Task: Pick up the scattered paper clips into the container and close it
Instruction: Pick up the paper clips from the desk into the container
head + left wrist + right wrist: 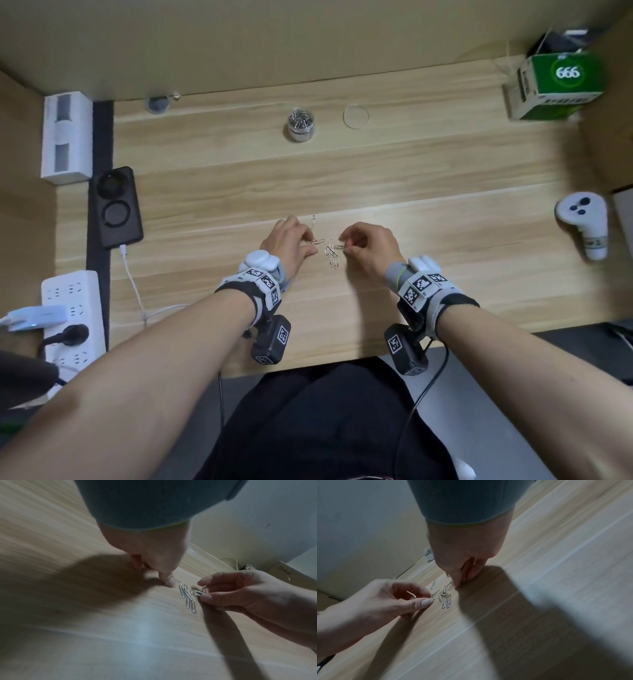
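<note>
Pinching paper clips (199,593), right hand (240,592); left hand (287,241) fingertip-pinching another.

Bare surface (394,178) stretches from the hands to the jar (300,124); lid (356,116) lies beside it; green box (556,87) crowds the far right corner.

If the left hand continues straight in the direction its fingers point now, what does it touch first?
Probably the loose paper clips beside its fingertips; the left hand points right, toward them, with the right hand just beyond. Depth is hard to judge.

Two hands (291,240) work near one container (300,124). Beside it lies one lid (356,116). Roughly eight loose paper clips (331,255) lie nearer the person.
</note>
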{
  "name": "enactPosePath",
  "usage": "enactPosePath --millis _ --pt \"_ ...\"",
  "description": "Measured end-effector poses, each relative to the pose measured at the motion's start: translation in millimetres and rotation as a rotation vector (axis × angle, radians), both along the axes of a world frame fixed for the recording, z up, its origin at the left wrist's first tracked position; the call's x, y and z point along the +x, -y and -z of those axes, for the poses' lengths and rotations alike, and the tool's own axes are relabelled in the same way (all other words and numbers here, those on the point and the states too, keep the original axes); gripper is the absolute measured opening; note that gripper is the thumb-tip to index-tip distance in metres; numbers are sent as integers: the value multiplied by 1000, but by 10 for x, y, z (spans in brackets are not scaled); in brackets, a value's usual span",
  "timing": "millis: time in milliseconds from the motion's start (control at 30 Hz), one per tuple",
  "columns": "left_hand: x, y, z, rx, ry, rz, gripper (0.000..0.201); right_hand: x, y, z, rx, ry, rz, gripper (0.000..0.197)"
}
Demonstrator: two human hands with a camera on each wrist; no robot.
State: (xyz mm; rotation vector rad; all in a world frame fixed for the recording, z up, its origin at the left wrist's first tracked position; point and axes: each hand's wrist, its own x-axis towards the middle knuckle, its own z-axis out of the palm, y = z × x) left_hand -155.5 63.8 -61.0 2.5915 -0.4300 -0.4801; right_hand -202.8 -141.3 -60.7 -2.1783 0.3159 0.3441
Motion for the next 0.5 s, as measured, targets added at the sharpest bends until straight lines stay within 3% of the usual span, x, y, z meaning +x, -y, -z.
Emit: enactPosePath --millis 133,500 --pt "-2 24 -8 -9 -19 41 10 8 -9 -9 31 2 25 24" --pt "-17 42 29 7 -13 72 10 57 11 54 44 -27 97 27"
